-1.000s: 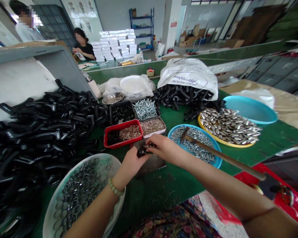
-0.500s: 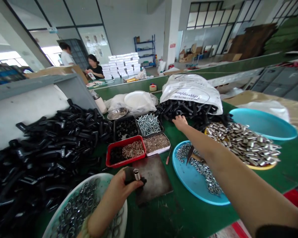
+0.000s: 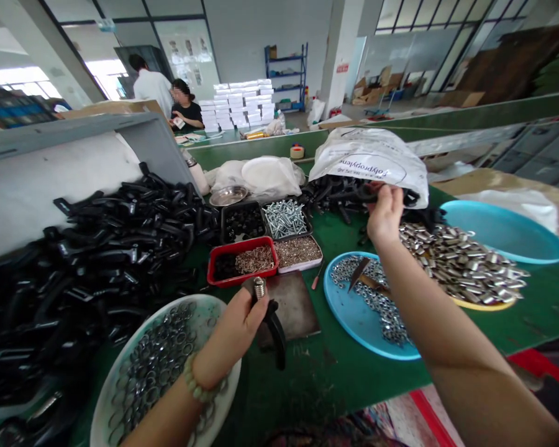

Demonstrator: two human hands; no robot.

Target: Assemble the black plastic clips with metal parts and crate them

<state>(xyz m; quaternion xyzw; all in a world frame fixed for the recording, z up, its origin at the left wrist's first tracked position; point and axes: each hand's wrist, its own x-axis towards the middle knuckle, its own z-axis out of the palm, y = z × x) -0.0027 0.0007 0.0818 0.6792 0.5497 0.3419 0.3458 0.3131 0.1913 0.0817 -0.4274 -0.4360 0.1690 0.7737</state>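
My left hand [image 3: 240,323] is closed round a black plastic handle [image 3: 276,335] whose curved end hangs below the fingers. A silvery coil spring or threaded metal piece [image 3: 259,288] stands up at its top. My right hand [image 3: 386,214] is at the mouth of a white plastic bag [image 3: 370,152], among black plastic parts [image 3: 338,189]. Its fingers are bent and pressed together, their tips partly hidden; what they grip cannot be made out. Under the left forearm stands a pale basin [image 3: 97,397] of metal rings [image 3: 161,354]. A dark metal plate [image 3: 298,307] lies beside the left hand.
Black handles [image 3: 121,242] are heaped at left. Small parts fill a red tray [image 3: 209,273] and neighbouring trays. A blue basin [image 3: 345,329] holds nuts and a hammer [image 3: 370,282]. Metal sleeves [image 3: 470,267] are piled at right by another blue basin [image 3: 517,239]. Two people are across the bench.
My right hand has moved right and up to the bag's mouth. My left hand has turned and risen slightly, so the black handle's curved end now shows. The view has shifted somewhat.
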